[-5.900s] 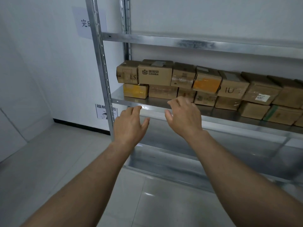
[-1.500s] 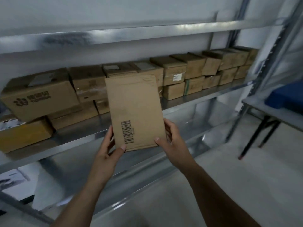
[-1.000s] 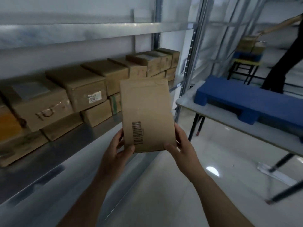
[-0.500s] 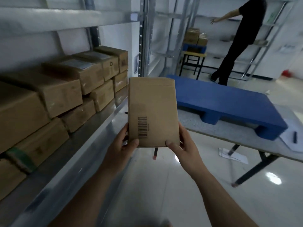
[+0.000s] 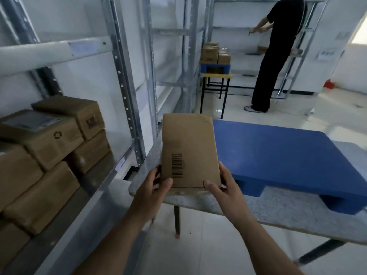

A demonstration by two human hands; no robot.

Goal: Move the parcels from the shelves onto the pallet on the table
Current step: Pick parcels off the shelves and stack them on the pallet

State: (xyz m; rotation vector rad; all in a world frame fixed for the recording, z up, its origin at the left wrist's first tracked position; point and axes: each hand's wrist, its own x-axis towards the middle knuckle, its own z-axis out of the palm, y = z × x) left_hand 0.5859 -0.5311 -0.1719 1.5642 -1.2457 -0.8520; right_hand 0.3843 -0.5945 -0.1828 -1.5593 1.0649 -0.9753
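Observation:
A flat brown cardboard parcel (image 5: pixel 188 149) with a black barcode stands upright in front of me, held by its lower corners. My left hand (image 5: pixel 153 189) grips the lower left corner and my right hand (image 5: pixel 224 187) grips the lower right corner, thumbs on the front face. The parcel hangs over the near left end of the grey table (image 5: pixel 278 209). Just to its right lies the blue pallet (image 5: pixel 282 155), with nothing on it. More brown parcels (image 5: pixel 49 139) are stacked on the metal shelf (image 5: pixel 95 187) at my left.
Metal shelf uprights (image 5: pixel 127 96) stand between the shelf and the table. Farther back, a person in black (image 5: pixel 274 56) reaches into another rack, beside a small table (image 5: pixel 215 76) carrying a blue pallet with boxes. Pale tiled floor lies beneath the table.
My view has swung right from the shelf toward the table. The parcel, taken from the shelf and held in both hands, now sits over the table's left end beside the blue pallet.

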